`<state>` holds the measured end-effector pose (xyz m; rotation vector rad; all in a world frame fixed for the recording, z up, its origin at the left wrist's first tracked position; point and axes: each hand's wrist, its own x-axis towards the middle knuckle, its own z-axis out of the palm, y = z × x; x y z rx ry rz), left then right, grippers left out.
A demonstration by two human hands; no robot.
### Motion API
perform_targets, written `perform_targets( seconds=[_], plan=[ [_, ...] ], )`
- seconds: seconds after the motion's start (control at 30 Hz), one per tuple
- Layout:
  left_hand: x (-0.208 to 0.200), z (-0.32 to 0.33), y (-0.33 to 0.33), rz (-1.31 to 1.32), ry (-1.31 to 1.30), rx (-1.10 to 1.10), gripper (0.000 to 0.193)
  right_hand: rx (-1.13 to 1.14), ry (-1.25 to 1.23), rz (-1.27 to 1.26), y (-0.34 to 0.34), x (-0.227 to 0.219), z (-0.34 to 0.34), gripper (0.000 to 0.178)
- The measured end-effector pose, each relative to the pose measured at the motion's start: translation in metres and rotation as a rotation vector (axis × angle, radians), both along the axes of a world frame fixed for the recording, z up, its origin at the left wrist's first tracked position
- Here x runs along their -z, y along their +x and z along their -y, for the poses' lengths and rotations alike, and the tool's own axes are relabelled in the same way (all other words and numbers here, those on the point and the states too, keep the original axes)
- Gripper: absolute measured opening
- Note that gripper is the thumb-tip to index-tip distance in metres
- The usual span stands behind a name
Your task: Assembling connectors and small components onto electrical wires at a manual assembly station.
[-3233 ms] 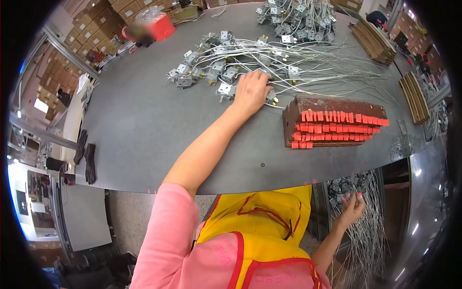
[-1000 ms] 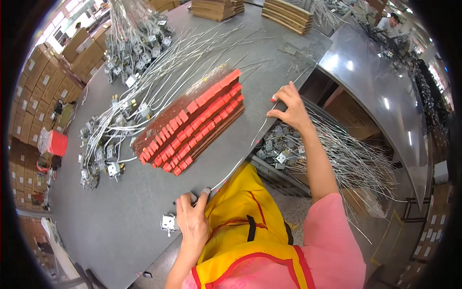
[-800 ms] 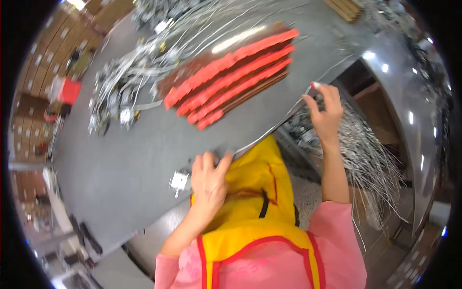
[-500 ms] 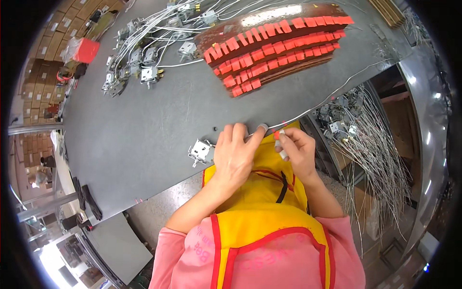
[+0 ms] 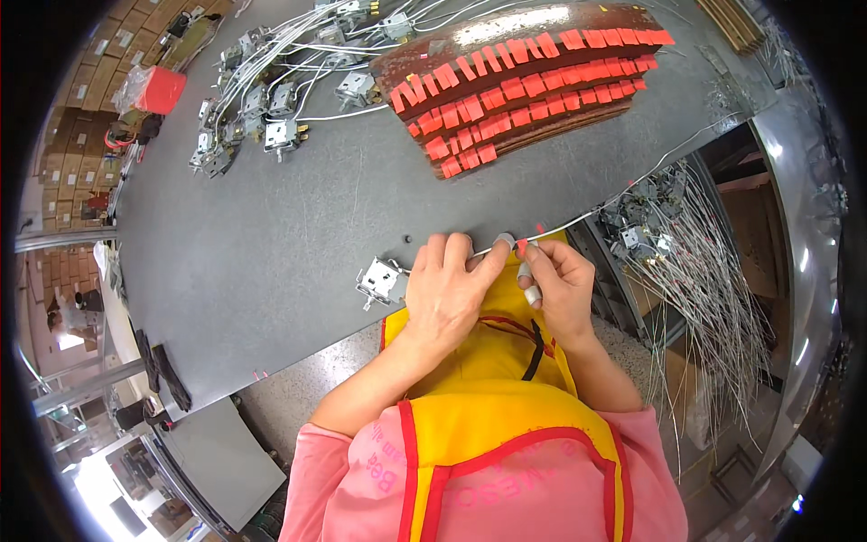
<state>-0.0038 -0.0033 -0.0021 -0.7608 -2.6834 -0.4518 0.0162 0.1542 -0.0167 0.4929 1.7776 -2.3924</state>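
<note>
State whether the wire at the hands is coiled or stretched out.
Stretched out: the white wire runs rightward from the left hand past the right hand in one gentle curve, showing no loops.

Stacked cartons (image 5: 81, 163) stand left of the grey table (image 5: 271, 212).

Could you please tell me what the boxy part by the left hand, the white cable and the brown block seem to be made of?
Boxy part: probably sheet metal, silvery and shiny, with dark holes. White cable: likely plastic-sheathed wire, smooth, bending in a gentle curve. Brown block: perhaps varnished wood or plastic; its top gleams, but the look leaves it open.
</note>
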Motion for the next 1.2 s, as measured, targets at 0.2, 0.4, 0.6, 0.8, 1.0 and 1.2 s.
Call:
perform_targets(
  seconds=[0.2, 0.4, 0.6, 0.8, 1.0, 1.2],
  plan=[
    [-0.002, -0.001, -0.002, -0.004, -0.02, 0.042, 0.045, 0.011, -0.028, 0.072, 0.0, -0.004, 0.0, 0.015],
    [-0.005, -0.004, -0.002, 0.029, -0.061, 0.025, 0.044, 0.031, -0.25, 0.225, 0.008, 0.006, -0.005, 0.019],
    [-0.004, -0.003, -0.003, 0.018, -0.075, 0.032, 0.044, 0.125, -0.12, 0.058, 0.005, 0.004, -0.011, 0.018],
    [-0.004, -0.004, -0.004, 0.016, -0.066, 0.023, 0.041, 0.102, -0.087, 0.028, -0.002, 0.005, -0.015, 0.017],
    [-0.005, -0.004, -0.003, 0.017, -0.08, 0.028, 0.04, 0.144, -0.054, 0.028, -0.006, 0.015, -0.009, 0.016],
    [-0.01, 0.006, -0.004, 0.11, 0.025, 0.063, 0.042, 0.04, -0.05, 0.118, -0.006, 0.003, -0.018, 0.016]
  ],
)
